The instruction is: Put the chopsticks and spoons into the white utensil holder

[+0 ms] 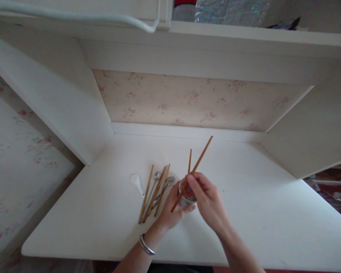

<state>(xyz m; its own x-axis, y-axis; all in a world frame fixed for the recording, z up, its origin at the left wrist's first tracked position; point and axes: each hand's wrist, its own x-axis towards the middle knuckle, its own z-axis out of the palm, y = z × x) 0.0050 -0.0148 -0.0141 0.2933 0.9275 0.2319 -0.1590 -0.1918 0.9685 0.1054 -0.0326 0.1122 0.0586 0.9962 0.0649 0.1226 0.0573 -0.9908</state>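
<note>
My left hand (172, 208) is wrapped round a small metal cup (187, 201), held above the white desk. Between the thumb and fingers of my right hand (207, 193) is a wooden chopstick (203, 153), slanting across the cup's mouth with its lower end outside the rim. A second chopstick (190, 161) rises behind it and seems to stand in the cup; its lower end is hidden. Left of my left hand lie several loose chopsticks (146, 195), mixed with metal spoons (156, 176). A white soup spoon (136, 182) rests at the far left of them.
The white desk (258, 212) has side panels and a floral back wall (173, 98). Over it runs a shelf (244, 34) carrying clear plastic bottles (230, 13). A white cable (74, 16) hangs along the upper left. Shelves with objects (335, 193) show beyond the right edge.
</note>
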